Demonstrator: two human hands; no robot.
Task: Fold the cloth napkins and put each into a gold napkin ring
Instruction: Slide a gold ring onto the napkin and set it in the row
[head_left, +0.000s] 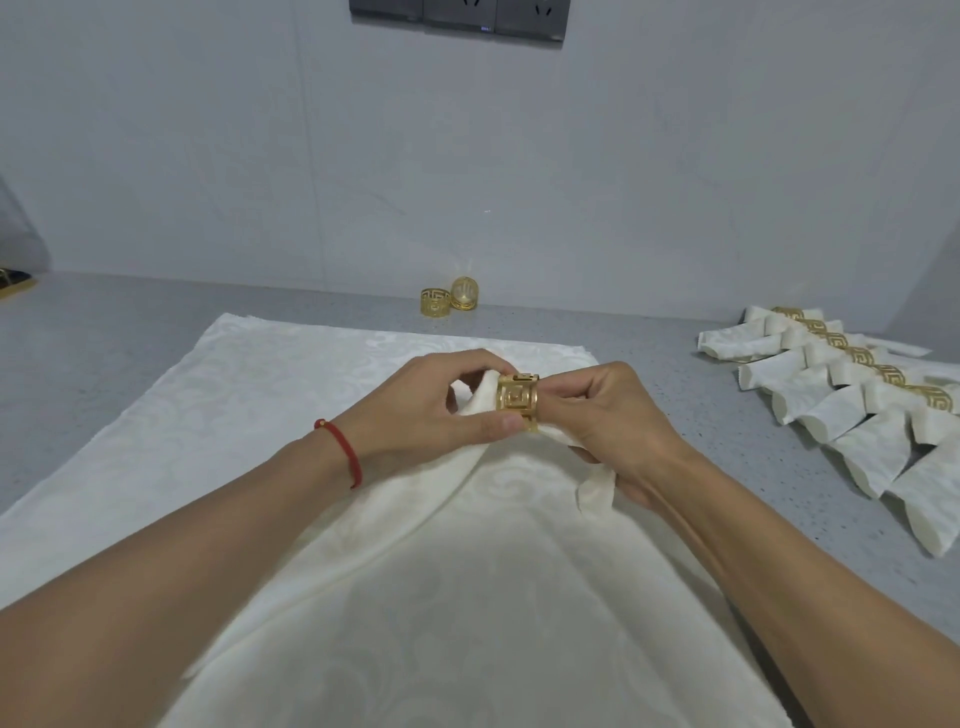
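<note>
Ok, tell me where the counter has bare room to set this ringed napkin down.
Bare grey counter lies between the spread white cloth and the row of finished ringed napkins, and left of the cloth. The far right is crowded; two loose gold rings sit by the wall.

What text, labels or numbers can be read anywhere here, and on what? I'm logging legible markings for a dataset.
No readable words or numbers.
Wall socket panel: a tiny blue mark, too small to read.
Gold napkin ring between left hand and right hand: cut-out key pattern only, no lettering.
Spare rings: pattern only.
</note>
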